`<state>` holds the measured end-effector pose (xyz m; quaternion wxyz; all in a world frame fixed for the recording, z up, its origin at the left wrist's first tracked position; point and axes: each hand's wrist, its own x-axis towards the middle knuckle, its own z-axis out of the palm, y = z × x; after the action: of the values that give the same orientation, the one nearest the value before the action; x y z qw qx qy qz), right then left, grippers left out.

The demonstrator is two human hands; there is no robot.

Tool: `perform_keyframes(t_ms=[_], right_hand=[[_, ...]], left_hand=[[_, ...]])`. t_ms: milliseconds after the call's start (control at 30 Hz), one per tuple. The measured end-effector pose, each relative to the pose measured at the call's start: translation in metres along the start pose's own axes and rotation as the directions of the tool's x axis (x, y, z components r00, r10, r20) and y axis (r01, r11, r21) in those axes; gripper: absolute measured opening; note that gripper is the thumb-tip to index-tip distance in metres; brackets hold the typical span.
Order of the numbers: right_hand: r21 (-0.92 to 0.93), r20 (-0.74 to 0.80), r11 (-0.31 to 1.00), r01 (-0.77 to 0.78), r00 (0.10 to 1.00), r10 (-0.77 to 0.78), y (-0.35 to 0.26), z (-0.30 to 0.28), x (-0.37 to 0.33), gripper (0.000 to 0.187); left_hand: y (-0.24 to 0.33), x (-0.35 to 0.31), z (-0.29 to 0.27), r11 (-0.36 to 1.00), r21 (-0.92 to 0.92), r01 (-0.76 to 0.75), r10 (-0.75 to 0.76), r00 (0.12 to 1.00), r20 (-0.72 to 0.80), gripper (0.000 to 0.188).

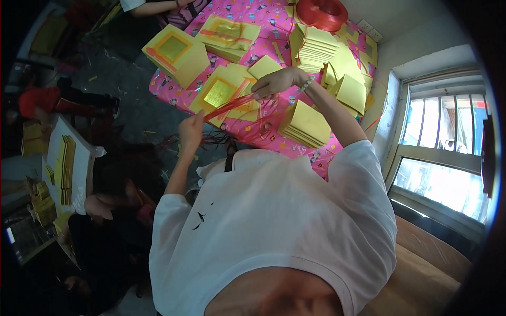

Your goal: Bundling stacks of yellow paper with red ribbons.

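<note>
At the upper centre of the frame, red strands (230,107) were pinched at lower left by the left hand (191,130) and at upper right by the right hand (277,83), their long axis being stretched slantwise across yellow paper (217,90).

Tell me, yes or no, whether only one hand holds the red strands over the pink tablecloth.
No: the red strands run between the left hand and the right hand, gripped at both.

Glaring right-hand window (440,184) (left dim)
</note>
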<state>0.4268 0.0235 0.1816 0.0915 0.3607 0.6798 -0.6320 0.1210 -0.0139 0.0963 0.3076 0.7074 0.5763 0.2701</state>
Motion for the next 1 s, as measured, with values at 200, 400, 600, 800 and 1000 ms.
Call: perform_keyframes(t_ms=[200, 400, 600, 800, 1000], right_hand=[[-0.097, -0.106, 0.994, -0.046, 0.994, 0.035, 0.025, 0.000, 0.010, 0.031], [-0.192, -0.102, 0.980, -0.057, 0.994, 0.038, 0.015, 0.008, 0.035, 0.030], [-0.095, -0.050, 0.992, -0.082, 0.996, 0.078, 0.006, 0.005, 0.004, 0.029], [-0.049, -0.141, 0.991, -0.127, 0.983, 0.119, 0.047, 0.003, -0.039, 0.033], [-0.036, -0.181, 0.985, -0.169, 0.970, 0.160, 0.048, 0.003, -0.053, 0.031]], left_hand=[[-0.063, -0.006, -0.003, 0.956, 0.289, 0.055, -0.084, 0.992, 0.089, 0.041], [0.073, 0.024, 0.037, 0.840, -0.216, -0.497, 0.521, 0.850, 0.072, 0.035], [0.074, 0.026, 0.045, 0.892, 0.095, -0.442, 0.354, 0.813, 0.462, 0.020], [0.025, 0.022, 0.015, 0.900, 0.124, -0.418, 0.329, 0.837, 0.437, 0.014], [-0.010, 0.010, 0.012, 0.912, 0.210, -0.352, 0.218, 0.851, 0.478, 0.014]])
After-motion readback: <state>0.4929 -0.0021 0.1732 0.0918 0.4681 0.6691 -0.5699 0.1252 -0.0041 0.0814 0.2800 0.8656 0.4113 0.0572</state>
